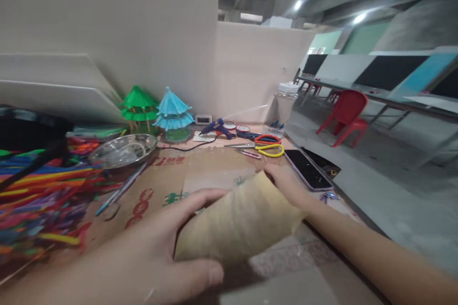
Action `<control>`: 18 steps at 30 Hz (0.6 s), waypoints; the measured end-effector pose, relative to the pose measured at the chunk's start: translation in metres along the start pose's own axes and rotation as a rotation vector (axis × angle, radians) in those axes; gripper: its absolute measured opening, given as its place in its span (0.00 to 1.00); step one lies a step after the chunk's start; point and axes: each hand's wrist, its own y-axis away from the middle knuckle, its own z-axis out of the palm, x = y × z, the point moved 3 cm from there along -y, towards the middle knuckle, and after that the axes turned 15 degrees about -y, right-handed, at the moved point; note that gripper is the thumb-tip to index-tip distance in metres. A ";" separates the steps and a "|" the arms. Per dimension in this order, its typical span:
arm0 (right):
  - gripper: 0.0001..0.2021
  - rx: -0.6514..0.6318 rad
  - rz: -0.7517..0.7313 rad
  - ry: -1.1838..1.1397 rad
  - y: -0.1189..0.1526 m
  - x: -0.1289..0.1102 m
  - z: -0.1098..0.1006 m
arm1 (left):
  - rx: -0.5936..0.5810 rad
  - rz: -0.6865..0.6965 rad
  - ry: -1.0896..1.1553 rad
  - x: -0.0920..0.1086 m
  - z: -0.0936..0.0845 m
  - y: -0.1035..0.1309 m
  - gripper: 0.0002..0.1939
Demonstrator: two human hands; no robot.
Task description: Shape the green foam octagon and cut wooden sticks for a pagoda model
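Wrapped round one end of a thick beige roll is my left hand, its thumb along the near side. The roll lies tilted above the cardboard, its upper end toward the right; its surface looks wrinkled, and I cannot make out the material. Just behind that upper end is my right hand, close to the yellow-handled scissors. Its fingers are mostly hidden by the roll and blurred. A smartphone lies to the right of this hand.
Bundles of colourful pipe cleaners cover the left side, beside a metal bowl. At the back stand a green pagoda model, a blue pagoda model, a glue gun and a plastic bottle. A red chair stands beyond.
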 end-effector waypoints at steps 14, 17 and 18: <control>0.25 -0.568 -0.149 0.062 0.025 -0.044 0.015 | 0.416 -0.328 0.625 -0.122 -0.018 -0.092 0.26; 0.24 -0.401 -0.028 0.178 0.000 -0.016 0.013 | 0.487 -0.372 0.762 -0.117 -0.012 -0.095 0.19; 0.26 -0.357 -0.010 0.199 -0.013 -0.011 0.016 | 0.522 -0.381 0.797 -0.113 -0.012 -0.094 0.17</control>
